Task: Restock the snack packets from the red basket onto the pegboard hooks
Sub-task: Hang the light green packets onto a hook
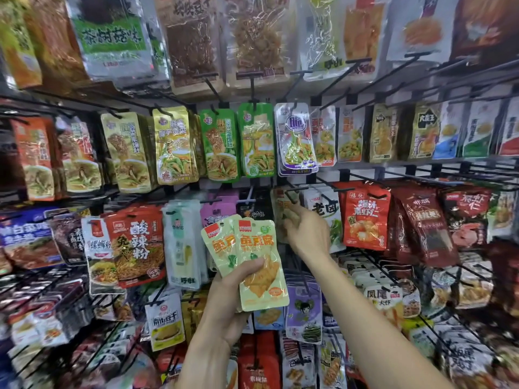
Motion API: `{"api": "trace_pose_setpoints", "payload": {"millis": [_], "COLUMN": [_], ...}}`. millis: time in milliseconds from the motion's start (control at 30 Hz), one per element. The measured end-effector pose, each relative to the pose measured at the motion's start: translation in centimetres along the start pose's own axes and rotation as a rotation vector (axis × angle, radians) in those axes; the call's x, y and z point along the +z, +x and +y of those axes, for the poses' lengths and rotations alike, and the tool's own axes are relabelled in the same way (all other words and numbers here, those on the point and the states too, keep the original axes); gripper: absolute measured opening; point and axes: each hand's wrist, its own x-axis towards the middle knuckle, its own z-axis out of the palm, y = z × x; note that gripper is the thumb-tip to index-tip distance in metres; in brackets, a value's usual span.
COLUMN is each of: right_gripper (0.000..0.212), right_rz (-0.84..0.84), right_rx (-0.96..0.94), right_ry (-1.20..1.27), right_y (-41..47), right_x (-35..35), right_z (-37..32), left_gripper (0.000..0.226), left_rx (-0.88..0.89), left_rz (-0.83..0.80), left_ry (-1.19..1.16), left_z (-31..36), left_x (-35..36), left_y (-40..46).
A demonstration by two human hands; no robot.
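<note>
My left hand (229, 299) grips a small fan of pale green snack packets (254, 254) with orange lettering, held upright in front of the pegboard. My right hand (307, 234) reaches up to the right of them. Its fingers pinch a matching pale green packet (283, 210) hanging at a black hook (292, 195) in the third row. The red basket is out of view.
Rows of black pegboard hooks carry hanging packets on all sides: green and gold packets (222, 141) above, red packets (365, 217) to the right, a red noodle packet (137, 242) and white packets (182, 242) to the left. Bare hook tips (365, 254) jut out at lower right.
</note>
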Motion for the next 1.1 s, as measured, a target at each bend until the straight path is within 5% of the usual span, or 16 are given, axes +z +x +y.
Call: {"api": "trace_pose_setpoints", "payload": {"millis": [100,167,333,533,700,1100], "right_gripper": [0.024,0.030,0.046,0.050,0.034,0.045], "right_rz": [0.057,-0.113,-0.245,-0.063,0.127,0.042], "right_rx": [0.058,0.167,0.215,0.103,-0.023,0.054], "right_ry": [0.338,0.641,0.804,0.797,0.670,0.344], "right_y": [-4.9,-7.3,-8.5,-7.9,-5.3,0.0], "right_x": [-2.5,-3.6,-3.4,-2.8,-3.9,-0.9], "right_z": [-0.2,-0.5,0.2,0.6,0.3,-0.5], "left_gripper": [0.072,0.071,0.063,0.075,0.061,0.056], "left_rx": [-0.010,-0.017,0.016,-0.032,-0.048,-0.018], "left_rz": [-0.010,-0.029,-0.080,-0.005,-0.022,-0.078], "left_ry": [0.009,0.018,-0.043,-0.040,-0.076,0.018], "left_z": [-0.7,-1.2,-1.8,-1.8,-1.5,-0.8], "left_x": [0.2,0.6,1.3,1.2,-0.6,0.2], "left_y": [0.0,0.0,-0.2,-0.7,-0.8,-1.3]}}
